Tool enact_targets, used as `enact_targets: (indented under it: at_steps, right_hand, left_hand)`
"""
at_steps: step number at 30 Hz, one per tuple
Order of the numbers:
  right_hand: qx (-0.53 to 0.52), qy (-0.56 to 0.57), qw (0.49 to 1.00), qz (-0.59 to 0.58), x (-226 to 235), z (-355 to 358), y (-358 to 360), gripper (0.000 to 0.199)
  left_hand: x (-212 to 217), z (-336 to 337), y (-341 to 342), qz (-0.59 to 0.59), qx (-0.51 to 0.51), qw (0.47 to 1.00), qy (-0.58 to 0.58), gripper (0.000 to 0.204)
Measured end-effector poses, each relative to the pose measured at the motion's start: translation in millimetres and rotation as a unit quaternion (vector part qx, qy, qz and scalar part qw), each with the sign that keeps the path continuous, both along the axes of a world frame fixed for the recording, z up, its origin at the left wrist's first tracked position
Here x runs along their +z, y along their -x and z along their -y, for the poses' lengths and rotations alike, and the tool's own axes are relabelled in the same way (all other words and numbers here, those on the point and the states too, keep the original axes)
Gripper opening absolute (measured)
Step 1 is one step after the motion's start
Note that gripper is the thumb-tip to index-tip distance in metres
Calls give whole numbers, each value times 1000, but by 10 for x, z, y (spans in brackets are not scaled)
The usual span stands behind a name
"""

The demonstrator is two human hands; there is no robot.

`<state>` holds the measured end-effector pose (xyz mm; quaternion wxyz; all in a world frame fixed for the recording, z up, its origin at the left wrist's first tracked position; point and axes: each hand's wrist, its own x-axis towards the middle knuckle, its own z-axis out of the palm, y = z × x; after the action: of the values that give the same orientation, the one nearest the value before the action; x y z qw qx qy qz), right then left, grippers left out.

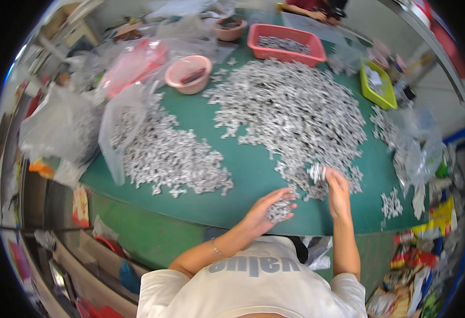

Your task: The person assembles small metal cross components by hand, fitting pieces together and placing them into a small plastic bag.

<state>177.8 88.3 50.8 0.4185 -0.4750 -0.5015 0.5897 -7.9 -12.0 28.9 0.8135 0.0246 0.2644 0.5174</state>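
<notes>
My left hand [260, 213] is cupped, palm up, round a handful of small silver-grey metal parts [279, 211], just over the table's near edge. My right hand [339, 192] pinches a few small shiny metal parts [316, 173] between thumb and fingers, above the near end of a large heap of like parts [296, 106]. Their exact shape is too small and blurred to tell. A second heap of grey parts [174, 159] lies to the left, partly spilling from a clear plastic bag [116, 140].
On the green table [190, 114] stand a pink basin [189, 75], a red tray [285, 46] of parts and a yellow-green basket [376, 87]. Plastic bags [60, 124] crowd the left side. A small pile [391, 204] lies at right. Another person's hand [317, 16] shows at the far edge.
</notes>
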Motion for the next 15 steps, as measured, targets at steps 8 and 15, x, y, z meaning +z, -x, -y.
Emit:
enact_targets:
  at_steps: [8, 15]
  right_hand:
    - [93, -297, 895, 319, 137, 483, 416, 8]
    - [123, -156, 968, 156, 4, 507, 415, 12]
  left_hand:
    - [-112, -51, -7, 38, -16, 999, -27, 34]
    - [108, 166, 431, -19, 68, 996, -47, 33]
